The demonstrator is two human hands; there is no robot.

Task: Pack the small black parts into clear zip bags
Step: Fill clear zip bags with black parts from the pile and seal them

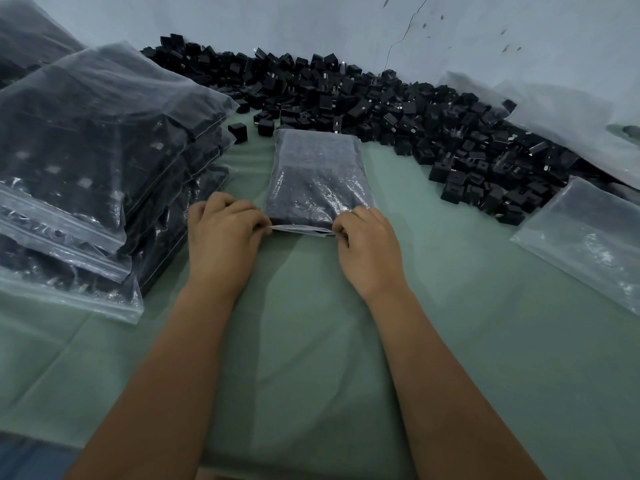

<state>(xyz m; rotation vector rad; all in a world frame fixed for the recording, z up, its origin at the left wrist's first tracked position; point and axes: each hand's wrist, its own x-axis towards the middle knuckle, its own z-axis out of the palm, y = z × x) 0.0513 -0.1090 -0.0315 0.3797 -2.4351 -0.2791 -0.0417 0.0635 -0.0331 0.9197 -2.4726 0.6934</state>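
Both hands, left hand [223, 233] and right hand [365, 245], are pinching the near edge of a filled bag [317, 181] lying on the green cloth [311, 341].

Your filled bag [317, 178] lies before you on the table [311, 341], loose parts [381, 105] heaped behind it, stacked bags [97, 161] left, empty bags [585, 244] right.

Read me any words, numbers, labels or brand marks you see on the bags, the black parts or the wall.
None can be read.
Filled zip bag between the hands: no print visible.
Stack of filled bags: pale squares show on the parts inside, too blurred to read.
Loose black parts: no legible marking.
Wall: only cracks and specks.
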